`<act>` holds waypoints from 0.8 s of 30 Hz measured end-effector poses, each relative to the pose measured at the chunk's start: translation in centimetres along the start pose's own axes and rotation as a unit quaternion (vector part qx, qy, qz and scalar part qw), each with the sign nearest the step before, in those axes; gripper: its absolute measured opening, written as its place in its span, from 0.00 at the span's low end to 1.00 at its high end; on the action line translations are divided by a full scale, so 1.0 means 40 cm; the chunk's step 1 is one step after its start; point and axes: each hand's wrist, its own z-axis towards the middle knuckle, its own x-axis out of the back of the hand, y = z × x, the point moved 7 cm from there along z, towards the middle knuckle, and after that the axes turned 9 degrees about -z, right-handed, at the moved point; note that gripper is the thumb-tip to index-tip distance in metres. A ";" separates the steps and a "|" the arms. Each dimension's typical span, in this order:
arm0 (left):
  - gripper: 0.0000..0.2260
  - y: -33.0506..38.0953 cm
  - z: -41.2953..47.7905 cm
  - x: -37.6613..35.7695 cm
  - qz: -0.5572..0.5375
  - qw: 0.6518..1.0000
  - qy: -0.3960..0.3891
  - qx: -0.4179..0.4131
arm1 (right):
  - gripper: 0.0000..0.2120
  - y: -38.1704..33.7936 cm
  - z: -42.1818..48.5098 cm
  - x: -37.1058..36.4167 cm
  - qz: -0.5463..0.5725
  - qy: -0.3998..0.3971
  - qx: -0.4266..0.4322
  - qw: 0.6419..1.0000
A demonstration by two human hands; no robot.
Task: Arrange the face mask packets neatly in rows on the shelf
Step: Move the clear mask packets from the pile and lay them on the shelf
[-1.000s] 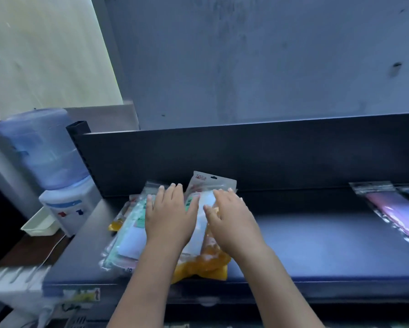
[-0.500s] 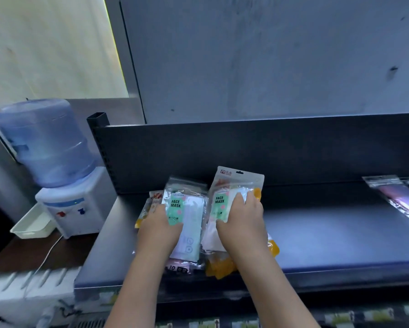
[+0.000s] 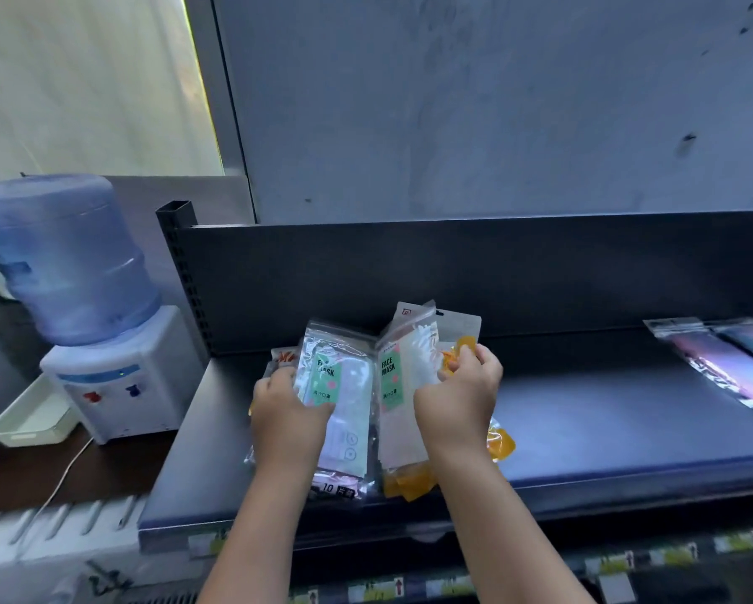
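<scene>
Shop: dark display shelf (image 3: pixel 584 411), price-label strip (image 3: pixel 627 555), packaged face mask packets (image 3: pixel 344 385).

- left hand (image 3: pixel 285 411), right hand (image 3: pixel 462 394): 2 hands
- green-label packets (image 3: pixel 348 385): 2, side by side
- orange packets (image 3: pixel 501 442): at least 1, overlapped, exact count unclear
- red-print packet (image 3: pixel 284 357): 1, mostly hidden
- right-end packets (image 3: pixel 714 364): 2, 1 cut by frame edge
- shelf (image 3: pixel 605 411): 1
- water dispenser (image 3: pixel 117 377): 1, with 1 bottle (image 3: pixel 61 259), 2 taps (image 3: pixel 92 396)
- white tray (image 3: pixel 30 416): 1
</scene>
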 end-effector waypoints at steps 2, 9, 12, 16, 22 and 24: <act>0.19 -0.006 0.000 0.002 -0.002 1.000 0.007 0.006 | 0.19 0.005 0.009 0.008 -0.008 -0.020 -0.025 0.999; 0.24 -0.001 -0.015 0.005 0.011 0.997 0.046 -0.068 | 0.25 -0.011 -0.019 -0.004 -0.092 -0.104 -0.015 0.990; 0.19 -0.001 -0.023 0.014 -0.020 0.995 0.061 -0.076 | 0.24 -0.011 -0.018 -0.006 -0.085 -0.104 -0.018 0.991; 0.13 0.022 -0.037 0.026 -0.152 0.987 0.032 -0.049 | 0.21 -0.015 0.000 0.022 -0.035 -0.088 -0.022 0.995; 0.15 0.017 -0.038 0.024 -0.350 0.935 -0.002 0.061 | 0.21 -0.004 0.033 0.049 0.056 -0.078 -0.044 0.994; 0.21 0.014 -0.031 0.015 -0.421 0.901 -0.019 0.105 | 0.20 0.003 0.041 0.059 0.104 -0.086 -0.060 0.989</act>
